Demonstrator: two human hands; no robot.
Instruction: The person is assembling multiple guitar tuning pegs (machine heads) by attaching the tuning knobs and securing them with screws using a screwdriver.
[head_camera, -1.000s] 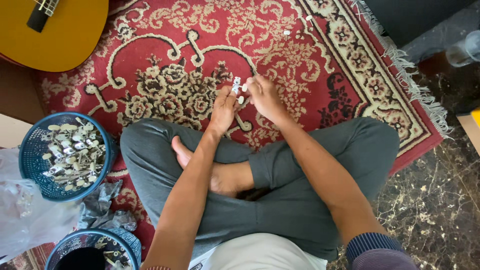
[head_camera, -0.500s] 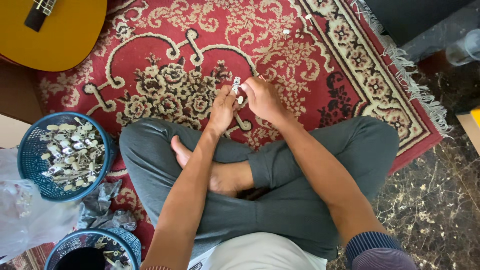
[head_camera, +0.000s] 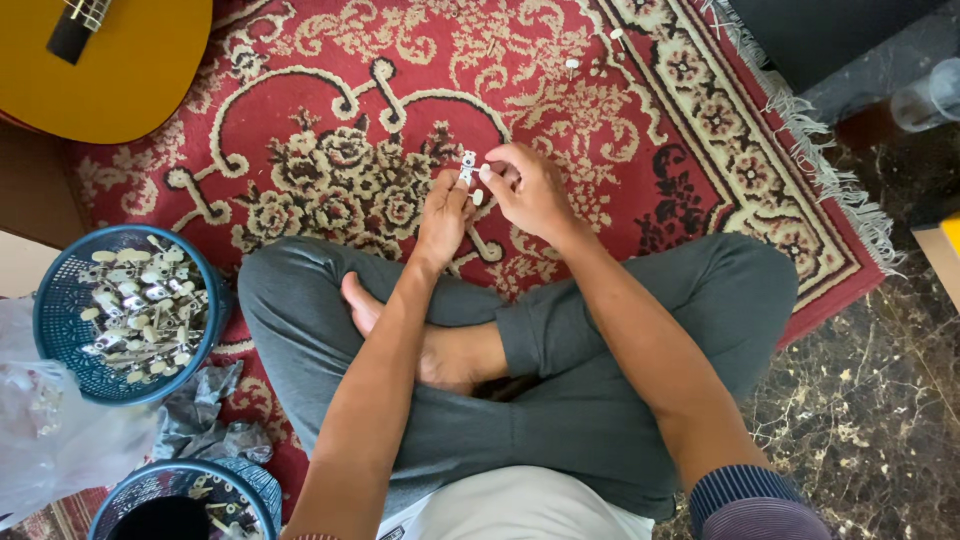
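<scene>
- Over the middle of a red patterned rug (head_camera: 330, 150), a person sits cross-legged in grey trousers, both bare hands raised above the floral design.
- Left hand (head_camera: 442, 215): fingers closed, pinching the lower end of one small metal tuning peg (head_camera: 467, 168), a silvery plate with a pale cream knob.
- Right hand (head_camera: 528, 188): curled shut around the same piece from the other side, fingertips meeting it near the top; whether it holds anything more cannot be told.
- One peg is held, just above the rug and just beyond the crossed legs.
- Two blue plastic baskets stand by the rug's near left edge: one basket of pegs (head_camera: 125, 312) filled with many similar silver and cream parts, and a second basket (head_camera: 190, 500) at the lower corner, dark inside, with only a few parts showing.
- A crumpled grey cloth (head_camera: 205, 420) lies between the two baskets; a clear plastic bag (head_camera: 45, 430) sits beside them.
- One yellow guitar (head_camera: 105, 60) rests at the rug's far left corner.
- Two small white pieces (head_camera: 572, 65) lie loose near the rug's far edge, well apart from the hands.
</scene>
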